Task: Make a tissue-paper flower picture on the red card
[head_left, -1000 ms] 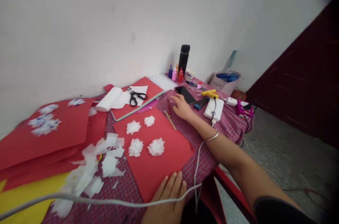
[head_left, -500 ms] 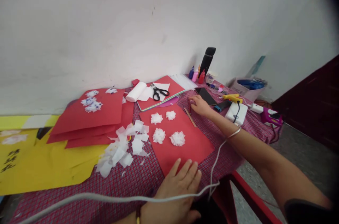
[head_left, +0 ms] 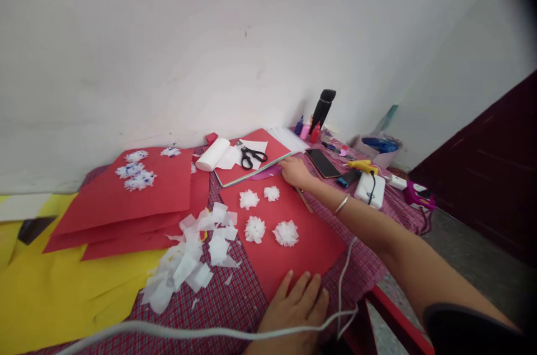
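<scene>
My left hand (head_left: 296, 307) lies flat, fingers spread, on the near edge of a red paper sheet (head_left: 312, 254). Four-sided in layout, several white crumpled tissue-paper flowers (head_left: 286, 233) sit on that sheet. My right hand (head_left: 295, 171) is at the sheet's far edge, beside a purple paper piece (head_left: 268, 173) and a stack of coloured paper (head_left: 268, 140). Its fingers are curled together; whatever may be in them is hidden. Just below it lies a thin wooden stick (head_left: 305, 200). Black-handled scissors (head_left: 251, 157) and a white tissue roll (head_left: 213, 155) rest on the stack.
Cut white tissue pieces (head_left: 184, 257) lie left of the sheet. Red sheets with blue-tipped flowers (head_left: 121, 193) rest over yellow paper (head_left: 75, 293). Rightward are a phone (head_left: 322, 163), glue gun (head_left: 363, 166), white box (head_left: 370, 190) and paint bottles (head_left: 315, 133). A white cable (head_left: 201, 334) crosses in front.
My right hand has moved left, toward the paper stack. A thin dark red stick that was by its fingers no longer shows. My left hand stays on the sheet; the view has shifted slightly.
</scene>
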{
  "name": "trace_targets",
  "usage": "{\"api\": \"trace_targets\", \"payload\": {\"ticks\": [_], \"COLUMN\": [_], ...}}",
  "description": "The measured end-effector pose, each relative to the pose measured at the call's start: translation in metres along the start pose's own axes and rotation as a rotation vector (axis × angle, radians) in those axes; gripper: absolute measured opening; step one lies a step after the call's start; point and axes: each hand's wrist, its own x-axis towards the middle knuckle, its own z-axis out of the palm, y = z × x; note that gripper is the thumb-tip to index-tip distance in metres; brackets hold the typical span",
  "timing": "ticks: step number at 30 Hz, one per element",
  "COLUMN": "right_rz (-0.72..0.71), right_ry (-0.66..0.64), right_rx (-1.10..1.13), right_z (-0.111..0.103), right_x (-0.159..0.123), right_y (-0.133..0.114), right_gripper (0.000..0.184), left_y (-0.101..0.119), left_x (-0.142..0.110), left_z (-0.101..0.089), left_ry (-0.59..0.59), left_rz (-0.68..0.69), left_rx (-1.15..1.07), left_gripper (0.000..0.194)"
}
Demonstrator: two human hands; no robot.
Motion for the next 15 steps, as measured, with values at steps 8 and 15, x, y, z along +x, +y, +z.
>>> {"api": "trace_targets", "payload": {"ticks": [8,15], "right_rz": [0.004,0.013], "right_ry": [-0.015,0.001], "right_rx": [0.253,0.528], "right_z": [0.002,-0.014], "right_x": [0.022,0.04], "right_y": [-0.01,-0.009], "right_gripper": [0.044,0.054], "left_y": [-0.004,-0.001], "left_x": [0.0,-0.002], "left_z": [0.006,-0.009], "left_ry": [0.03,-0.109], "left_rz": [0.006,-0.044], "left_rx": [0.029,-0.142], "left_gripper": [0.05,0.061]}}
